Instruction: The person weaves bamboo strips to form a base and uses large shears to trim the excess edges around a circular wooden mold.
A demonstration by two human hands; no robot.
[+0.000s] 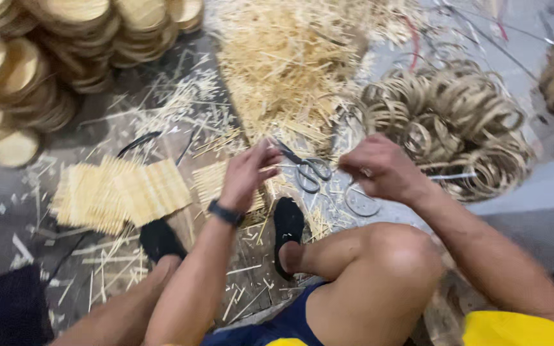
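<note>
Head view: two hands are being held over a littered floor. The left hand point(246, 174), with a dark band at its wrist, is being kept with fingers curled together on thin pale splints; the motion blur is hiding exactly how many are being pinched. The right hand point(385, 170) is being held closed, fingers bent inward, but what it is gripping cannot be told.

One pair of metal scissors point(308, 168) is lying between the two hands, touching neither. Two woven mats point(123, 192) of flat, straw-coloured slats are lying overlapped to the left of the left hand, and part of a third mat point(211, 181) is being covered by that hand. One loose heap of splints point(283, 61), fine and stiff like matchsticks, is piled beyond the hands. One tangled heap of thin curled hoops point(450, 122) is lying to the right of it. Stacks of round woven discs point(40, 57), too many to be counted, are filling the upper left corner.

Two feet in dark socks point(288, 224) are being planted just below the mats. Little open room is being left: the knees are closing in from below, and the heaps from above. A narrow grey strip of bare floor point(533, 192) is showing at the right edge.
</note>
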